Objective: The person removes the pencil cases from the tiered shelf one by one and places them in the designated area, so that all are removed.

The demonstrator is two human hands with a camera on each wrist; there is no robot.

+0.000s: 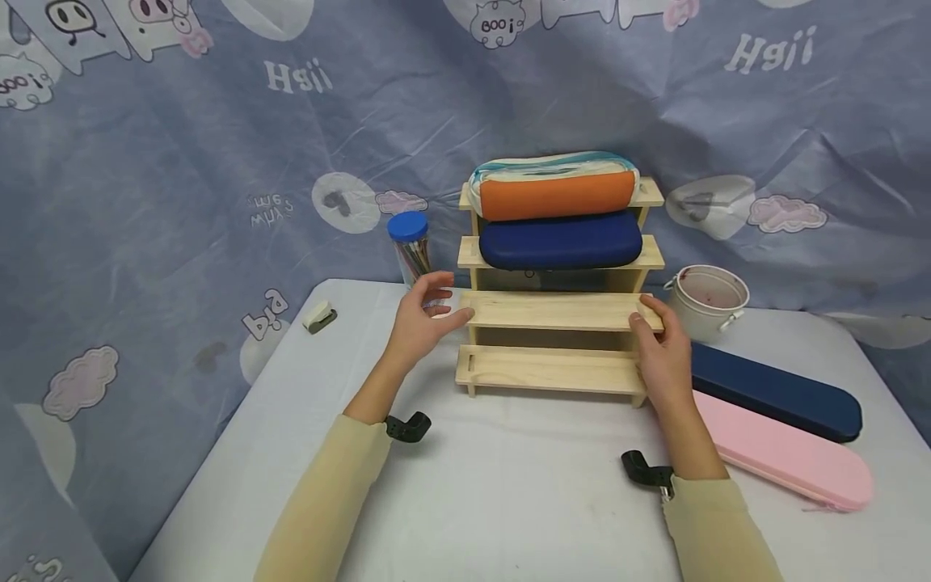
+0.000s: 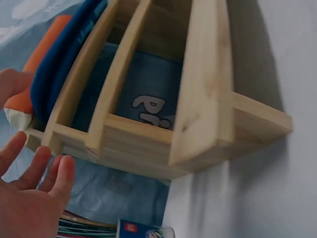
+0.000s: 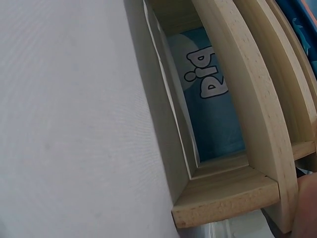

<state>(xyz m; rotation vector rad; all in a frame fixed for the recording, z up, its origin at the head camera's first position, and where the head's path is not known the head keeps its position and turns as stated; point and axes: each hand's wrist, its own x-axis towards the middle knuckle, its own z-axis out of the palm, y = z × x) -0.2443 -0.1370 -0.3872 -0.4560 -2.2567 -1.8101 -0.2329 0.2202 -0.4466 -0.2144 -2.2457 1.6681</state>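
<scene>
A light wooden tiered rack (image 1: 556, 311) stands toward the back of the table. On its top tier lies an orange and white pencil case (image 1: 558, 196), with a dark blue case (image 1: 560, 241) on the tier below. The two lower tiers are bare. My right hand (image 1: 663, 347) grips the right end of the second tier from the bottom, thumb on the board; the right wrist view catches just a bit of that hand (image 3: 308, 208) at the board's end. Beside the left end is my left hand (image 1: 422, 319), fingers spread and holding nothing; the left wrist view shows its fingertips near the rack's side.
Right of the rack stand a white bucket (image 1: 705, 305), a long navy case (image 1: 778, 392) and a pink case (image 1: 789, 453). A blue-lidded jar of thin sticks (image 1: 409, 230) is behind my left hand. A small stapler (image 1: 320, 317) lies at the table's left edge.
</scene>
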